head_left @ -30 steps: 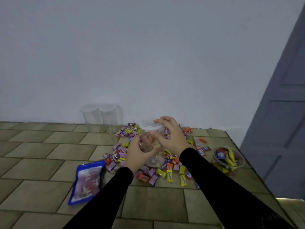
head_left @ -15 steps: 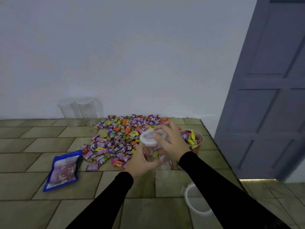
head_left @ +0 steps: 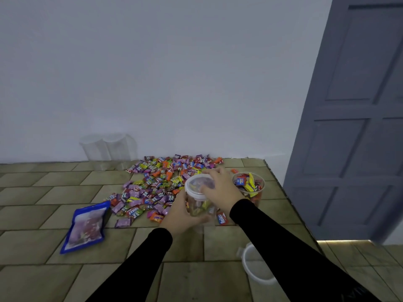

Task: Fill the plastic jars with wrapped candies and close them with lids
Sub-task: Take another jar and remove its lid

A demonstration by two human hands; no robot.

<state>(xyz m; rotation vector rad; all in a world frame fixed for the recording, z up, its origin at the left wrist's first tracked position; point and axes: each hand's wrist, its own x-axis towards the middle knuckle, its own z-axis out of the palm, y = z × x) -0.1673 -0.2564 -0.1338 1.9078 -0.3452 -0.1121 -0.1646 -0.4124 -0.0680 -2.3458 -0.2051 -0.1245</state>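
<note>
A: On the tiled table, near its right edge, a jar is up off the surface in both hands. Why two hands?

B: The left hand curls round the jar's body to steady it, probably so the right hand can work on top. The right's fingers wrap over the lid, apparently to seat it.

A: Is the lid fully on?

B: I can't tell; it sits over the mouth, slightly tilted toward the camera. Candy shows through the wall.

A: And the rest?

B: A second jar, full and open, stands just right of the hands. A spare lid lies close by, likely meant for it. The candies are heaped behind, within reach, beside a blue bag. Empty jars wait against the wall, well apart.
</note>
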